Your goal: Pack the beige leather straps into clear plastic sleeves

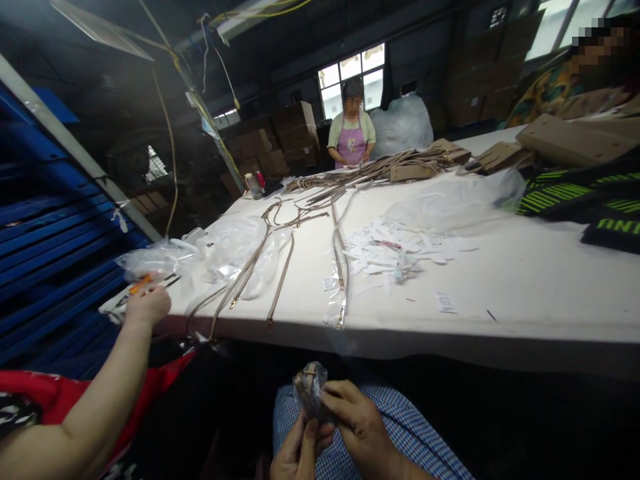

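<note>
Low over my lap, my left hand [299, 448] is closed around the lower end of a folded tan strap [303, 390] wrapped in clear plastic. My right hand [364, 427] pinches the side of that plastic wrap with thumb and forefinger. A bit of gold-coloured metal shows near the top of the bundle. Beyond it, at the table's front edge, lies another strap [339, 257] with metal clasps, partly in a clear plastic bag [334, 308]. More loose tan straps [250, 260] lie to its left.
The white table [500, 293] bears paper slips [385, 250], plastic bags [235, 247], a strap heap [365, 170] and tan leather pieces [575, 143]. A co-worker's hand [150, 305] on the left holds something orange. Another person [353, 133] works at the far end, another at right.
</note>
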`<state>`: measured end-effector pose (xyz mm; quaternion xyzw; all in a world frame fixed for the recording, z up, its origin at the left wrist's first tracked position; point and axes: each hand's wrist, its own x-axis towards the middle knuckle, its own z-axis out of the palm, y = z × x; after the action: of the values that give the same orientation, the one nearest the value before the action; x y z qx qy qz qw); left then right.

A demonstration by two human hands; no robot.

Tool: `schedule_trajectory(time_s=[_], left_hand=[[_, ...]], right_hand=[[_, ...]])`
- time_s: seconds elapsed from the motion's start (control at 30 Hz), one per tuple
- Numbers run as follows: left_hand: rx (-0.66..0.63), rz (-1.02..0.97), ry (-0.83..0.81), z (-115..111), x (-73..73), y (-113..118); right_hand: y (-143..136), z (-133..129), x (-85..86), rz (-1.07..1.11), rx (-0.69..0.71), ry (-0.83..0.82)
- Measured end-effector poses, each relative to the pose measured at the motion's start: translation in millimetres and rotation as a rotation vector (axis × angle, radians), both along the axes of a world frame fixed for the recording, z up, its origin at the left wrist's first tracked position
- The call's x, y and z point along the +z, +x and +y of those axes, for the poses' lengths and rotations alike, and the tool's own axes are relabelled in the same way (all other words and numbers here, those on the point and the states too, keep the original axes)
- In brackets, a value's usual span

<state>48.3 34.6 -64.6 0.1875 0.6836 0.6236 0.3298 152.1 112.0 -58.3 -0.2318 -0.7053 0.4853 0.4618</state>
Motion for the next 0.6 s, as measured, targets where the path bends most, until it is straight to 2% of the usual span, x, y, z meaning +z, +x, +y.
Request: schedule_trajectory(time_s=[0.07,0.27,0.4,0.5,0.53,0.6], left_hand=[[-0.006,0.038,0.009,-2,1.5,-4],[-0.111,0.217,-0.049,-5,2.7,-7],[-0.129,0.235,-0.016,-2,-3.7,-5],[-0.098,0.221,0.009,0,-5.9,-7],[-0.081,0.210,0.017,0,-5.5,-9],[-0.060,0.192,0.026,0,-4.0,-14]], right_hand=[[3,2,3.9,-0.046,-0.036,0.058],[3,2,-1.0,-0.124,-0.029,0.001],[9,5,-0.4,-0.234,0.100,0.069],[26,36,17.1,-0.365,0.206,0.257],[32,54,25.4,-0.416,0.172,0.321],[46,100,42.5,-0.509,-0.056,0.433]])
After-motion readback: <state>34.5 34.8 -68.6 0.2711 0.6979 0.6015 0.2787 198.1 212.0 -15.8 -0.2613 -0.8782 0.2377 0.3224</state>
